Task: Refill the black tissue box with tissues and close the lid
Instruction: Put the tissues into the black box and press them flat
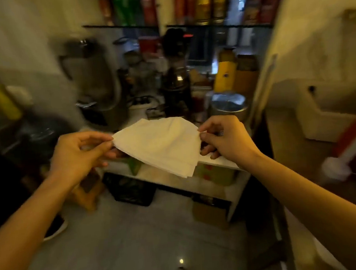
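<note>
A stack of white tissues point(161, 146) hangs in the air in front of a cluttered white counter. My left hand point(81, 152) pinches its left corner between thumb and fingers. My right hand point(222, 137) pinches the right corner, and the stack sags between them with its lower edge pointing down. No black tissue box can be made out; the picture is blurred.
The white counter point(216, 163) holds a dark grinder point(176, 79), a steel kettle point(94, 77), a metal tin point(228, 104) and a yellow container point(225, 72). A black basket point(132, 188) and cardboard boxes point(212, 213) sit below. Glass shelves with bottles point(204, 3) are above.
</note>
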{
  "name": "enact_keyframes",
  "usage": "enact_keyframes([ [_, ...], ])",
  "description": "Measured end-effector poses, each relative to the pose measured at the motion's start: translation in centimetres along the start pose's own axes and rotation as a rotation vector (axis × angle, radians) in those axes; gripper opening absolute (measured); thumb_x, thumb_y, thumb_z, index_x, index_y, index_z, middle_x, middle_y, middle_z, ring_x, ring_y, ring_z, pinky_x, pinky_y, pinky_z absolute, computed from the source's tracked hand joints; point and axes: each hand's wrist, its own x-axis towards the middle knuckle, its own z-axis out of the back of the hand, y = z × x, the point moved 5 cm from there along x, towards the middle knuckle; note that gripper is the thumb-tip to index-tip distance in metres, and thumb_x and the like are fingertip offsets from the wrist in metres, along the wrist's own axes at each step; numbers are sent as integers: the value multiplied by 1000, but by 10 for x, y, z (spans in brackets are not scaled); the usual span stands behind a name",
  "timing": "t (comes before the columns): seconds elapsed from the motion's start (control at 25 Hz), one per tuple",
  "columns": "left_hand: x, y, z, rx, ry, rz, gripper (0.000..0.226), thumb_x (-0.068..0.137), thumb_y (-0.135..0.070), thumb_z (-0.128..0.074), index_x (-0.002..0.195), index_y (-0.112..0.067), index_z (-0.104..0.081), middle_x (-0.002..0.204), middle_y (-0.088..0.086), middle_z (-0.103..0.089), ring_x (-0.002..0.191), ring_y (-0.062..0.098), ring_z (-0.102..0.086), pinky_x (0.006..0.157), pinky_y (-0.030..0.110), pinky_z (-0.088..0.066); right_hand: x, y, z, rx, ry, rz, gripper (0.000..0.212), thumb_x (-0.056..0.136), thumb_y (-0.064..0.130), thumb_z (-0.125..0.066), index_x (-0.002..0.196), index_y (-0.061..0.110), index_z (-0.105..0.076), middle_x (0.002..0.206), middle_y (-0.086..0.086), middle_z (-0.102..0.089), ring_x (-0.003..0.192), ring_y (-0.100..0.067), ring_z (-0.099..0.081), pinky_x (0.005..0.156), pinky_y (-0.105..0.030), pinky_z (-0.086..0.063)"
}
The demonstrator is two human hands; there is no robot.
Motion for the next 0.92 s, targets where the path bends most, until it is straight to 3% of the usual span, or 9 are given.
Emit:
enact_keyframes([
  [0.24, -59, 51, 176, 73, -365, 90, 12, 85, -5, -69, 89, -16, -72, 78, 6, -74, 65, 15, -73, 53, 18, -56, 37, 82, -182, 10, 321, 128, 7, 94, 6, -61, 96, 12, -66, 90, -3, -68, 58, -17, -72, 48, -28, -55],
  [0.36, -81, 72, 249, 102, -466, 125, 11, 86, -6, -68, 92, -14, -72, 86, 6, -74, 69, 16, -74, 55, 20, -57, 47, 130, -258, 12, 406, 224, 8, 94, 7, -61, 97, 12, -66, 89, -1, -69, 58, -14, -72, 49, -24, -56],
  [0.56, -129, 98, 383, 180, -664, 174, 11, 87, -3, -67, 94, -9, -71, 83, 8, -74, 64, 9, -73, 53, 26, -59, 44, 211, -407, 54, 607, 352, 8, 92, 7, -62, 95, 13, -67, 89, -3, -69, 59, -16, -72, 50, -25, -57],
  [0.72, -171, 108, 434, 222, -809, 224, 13, 85, -7, -68, 93, -16, -71, 79, -3, -75, 66, 5, -72, 53, 14, -54, 31, 249, -479, 107, 744, 456, 13, 92, 7, -63, 91, 20, -68, 83, -1, -70, 58, -15, -72, 50, -26, -56],
  [0.92, -217, 119, 466, 223, -997, 291, 15, 85, -7, -69, 89, -21, -71, 78, -12, -75, 66, 11, -73, 55, 18, -56, 19, 274, -548, 146, 925, 512, 11, 93, 3, -61, 96, 11, -68, 87, -3, -69, 55, -18, -71, 45, -27, -55],
])
